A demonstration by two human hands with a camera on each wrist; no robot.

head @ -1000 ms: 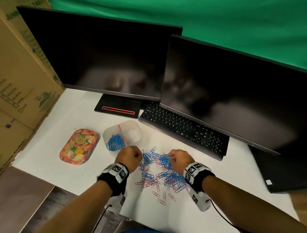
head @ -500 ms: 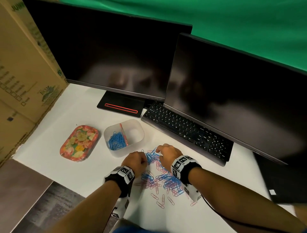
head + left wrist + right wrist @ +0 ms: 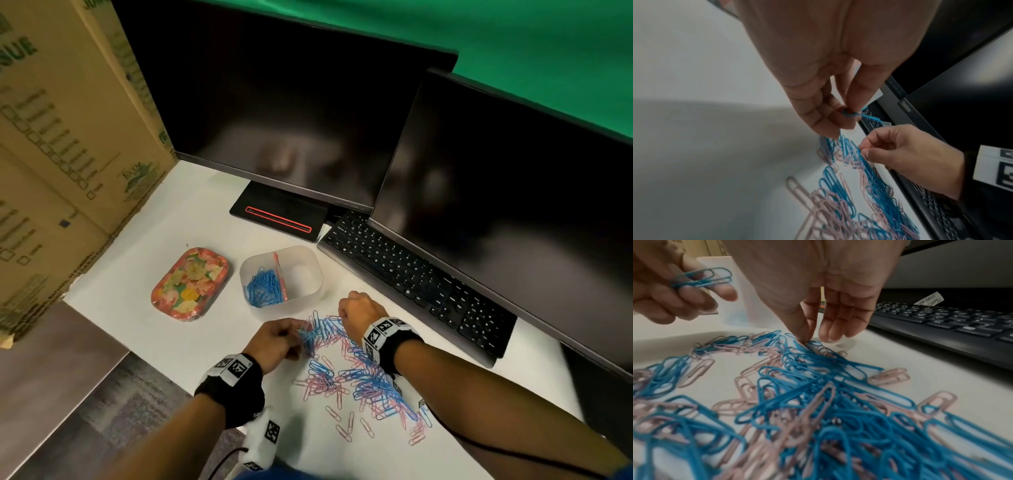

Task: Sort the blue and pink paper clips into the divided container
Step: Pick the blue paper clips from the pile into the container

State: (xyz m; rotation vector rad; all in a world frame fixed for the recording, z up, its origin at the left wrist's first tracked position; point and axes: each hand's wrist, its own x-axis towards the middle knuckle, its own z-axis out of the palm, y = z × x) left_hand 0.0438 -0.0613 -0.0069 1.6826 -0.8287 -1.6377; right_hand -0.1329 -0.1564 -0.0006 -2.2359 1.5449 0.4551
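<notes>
Having crept forward over the last second, the right hand is pinching a clip at the worktop pile's far edge while the left hand is gripping blue clips beside the divided container, its pink side bare.

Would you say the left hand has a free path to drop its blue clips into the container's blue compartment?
Probably yes: the left hand holds blue clips just in front of the open-topped container, with nothing between them.

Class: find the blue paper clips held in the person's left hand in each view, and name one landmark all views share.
Head: blue paper clips at the left hand, lower centre.
Left wrist: centre, pinched at the fingertips.
Right wrist: upper left.
Shared landmark: black keyboard.
</notes>
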